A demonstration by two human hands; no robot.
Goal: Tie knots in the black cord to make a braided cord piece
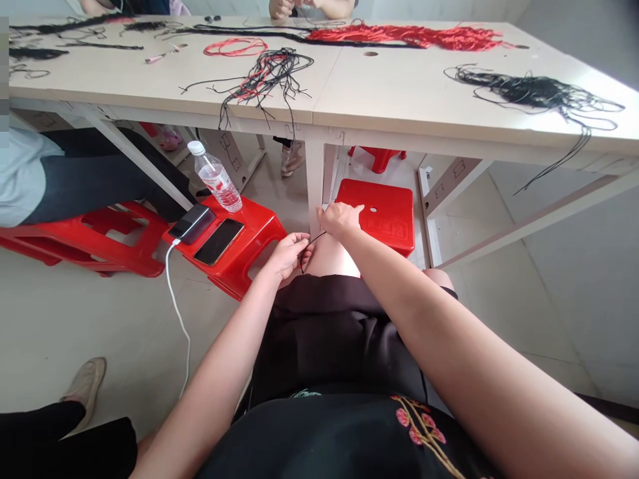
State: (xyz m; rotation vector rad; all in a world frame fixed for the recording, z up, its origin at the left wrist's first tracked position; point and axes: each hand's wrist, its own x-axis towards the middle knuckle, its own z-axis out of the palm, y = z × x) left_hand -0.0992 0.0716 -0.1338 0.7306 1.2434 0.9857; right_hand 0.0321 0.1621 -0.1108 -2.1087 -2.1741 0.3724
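Observation:
A thin black cord point(315, 238) runs between my two hands, just above my bare knee. My left hand point(288, 257) is closed, pinching the cord between thumb and fingertips; a loose end hangs beneath it. Farther forward, my right hand point(341, 219) is closed with its back toward me, and the cord passes in under it. Its grip on the cord is partly hidden by the hand itself. Beyond both hands is the table edge, with a tangled bundle of black and red cords point(272, 70) lying on top and some ends hanging over.
A red stool point(267, 229) at left carries a water bottle point(219, 179), a phone point(219, 241) and a dark device point(192, 223) with a white cable. Another red stool point(389, 199) stands under the table point(349, 100). Red cords point(409, 36) and black cords point(534, 92) lie on top. People sit nearby.

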